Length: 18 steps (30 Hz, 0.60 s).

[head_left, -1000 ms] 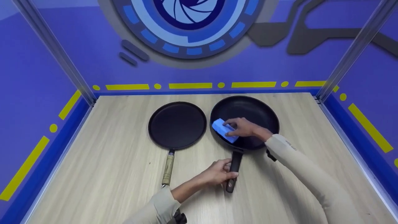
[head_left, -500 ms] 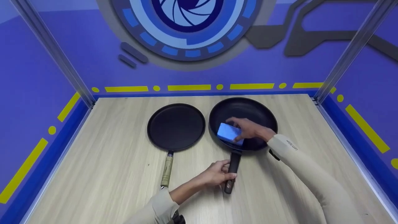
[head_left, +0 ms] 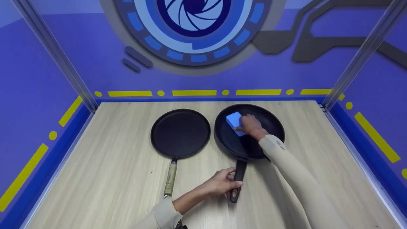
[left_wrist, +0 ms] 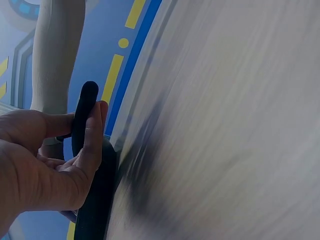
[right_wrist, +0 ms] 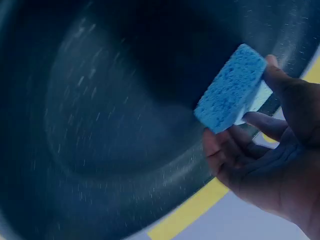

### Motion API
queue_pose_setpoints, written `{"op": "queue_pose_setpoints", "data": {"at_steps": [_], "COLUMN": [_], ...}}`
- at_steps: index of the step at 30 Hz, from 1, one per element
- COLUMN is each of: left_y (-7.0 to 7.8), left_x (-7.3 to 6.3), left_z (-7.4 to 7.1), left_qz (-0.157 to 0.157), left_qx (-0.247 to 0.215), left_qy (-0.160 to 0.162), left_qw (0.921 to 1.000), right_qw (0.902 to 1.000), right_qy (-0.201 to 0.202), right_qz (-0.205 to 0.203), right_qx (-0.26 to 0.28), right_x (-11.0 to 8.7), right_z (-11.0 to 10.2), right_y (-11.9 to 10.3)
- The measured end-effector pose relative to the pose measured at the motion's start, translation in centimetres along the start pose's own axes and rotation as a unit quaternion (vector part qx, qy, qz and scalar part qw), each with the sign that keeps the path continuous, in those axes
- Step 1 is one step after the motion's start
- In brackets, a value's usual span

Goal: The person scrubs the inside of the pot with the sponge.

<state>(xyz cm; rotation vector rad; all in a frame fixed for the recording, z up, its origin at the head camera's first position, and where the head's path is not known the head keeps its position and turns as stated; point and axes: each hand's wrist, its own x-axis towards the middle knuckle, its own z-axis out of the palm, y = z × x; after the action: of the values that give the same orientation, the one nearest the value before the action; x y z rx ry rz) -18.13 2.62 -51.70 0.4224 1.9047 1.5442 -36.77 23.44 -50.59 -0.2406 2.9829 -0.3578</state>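
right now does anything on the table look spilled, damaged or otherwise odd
Nothing looks plainly spilled or broken. The one oddity, in the right wrist view, is short pale streaks inside the pan where the blue sponge is; whether wet marks, scratches or glare, I cannot tell.

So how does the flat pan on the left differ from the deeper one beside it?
The deeper pan looks wider with sloping walls; the flat pan has a low rim. The deeper pan has a black handle, the flat pan a light wood-like handle. The left hand grips the black handle and the right hand holds a blue sponge in that pan, while neither holds the flat pan. Both are round and dark inside.
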Motion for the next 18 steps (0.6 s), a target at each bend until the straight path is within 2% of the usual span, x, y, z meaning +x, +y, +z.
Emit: {"op": "queue_pose_setpoints", "data": {"at_steps": [3, 5, 11, 18], "left_y": [0.0, -0.2, -0.4, -0.4], "left_x": [-0.1, -0.4, -0.9, -0.7], "left_z": [-0.2, -0.5, -1.3, -0.1], "left_qz": [-0.003, -0.008, -0.011, -0.009], "left_qx": [0.002, 0.004, 0.013, -0.007], "left_qy": [0.0, 0.006, 0.014, 0.012], "left_qw": [1.0, 0.9999, 0.9997, 0.9999], "right_qw": [0.9999, 0.9995, 0.9977, 0.9944], "right_qy": [-0.003, -0.008, -0.04, -0.036], "right_qz": [-0.009, -0.031, -0.053, -0.093], "right_qx": [0.008, 0.0, -0.012, -0.032], "right_x": [-0.4, -1.0, -4.2, -7.4], "right_z": [0.0, 0.2, 0.7, 0.9], "right_y": [-0.6, -1.4, -3.7, -2.0]}}
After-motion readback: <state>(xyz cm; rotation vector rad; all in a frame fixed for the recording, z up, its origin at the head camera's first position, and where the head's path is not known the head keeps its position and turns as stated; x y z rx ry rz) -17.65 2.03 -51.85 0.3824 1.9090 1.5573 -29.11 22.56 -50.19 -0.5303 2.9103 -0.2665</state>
